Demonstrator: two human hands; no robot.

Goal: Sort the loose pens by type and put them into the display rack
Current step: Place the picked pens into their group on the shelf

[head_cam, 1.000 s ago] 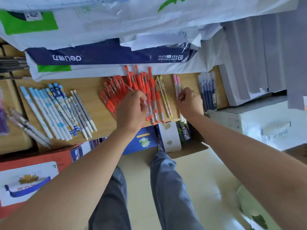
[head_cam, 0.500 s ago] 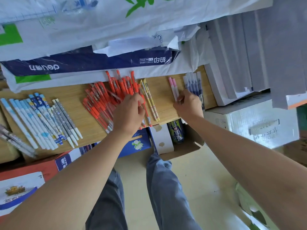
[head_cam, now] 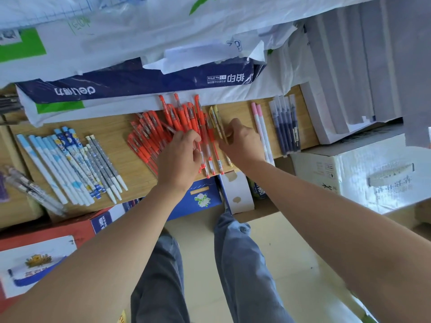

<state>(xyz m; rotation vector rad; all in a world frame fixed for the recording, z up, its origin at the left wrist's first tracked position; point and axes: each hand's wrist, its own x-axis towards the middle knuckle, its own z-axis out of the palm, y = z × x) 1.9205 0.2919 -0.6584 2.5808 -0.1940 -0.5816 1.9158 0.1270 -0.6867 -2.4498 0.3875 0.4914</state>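
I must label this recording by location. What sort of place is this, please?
Probably a stationery shop or its stockroom. Red pens, dark blue pens and other kinds lie grouped by type on a wooden shelf; a wrapped deli paper pack and a white carton are close by.

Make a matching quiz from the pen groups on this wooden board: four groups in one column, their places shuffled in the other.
1 orange-red plastic gel pens
2 pink slim pens
3 dark navy capped pens
4 pale blue-and-white pens

A right end of the wooden board
B left part of the board
C middle, under the left hand
D beside the navy pens, on their left

Pairs: 1-C, 2-D, 3-A, 4-B
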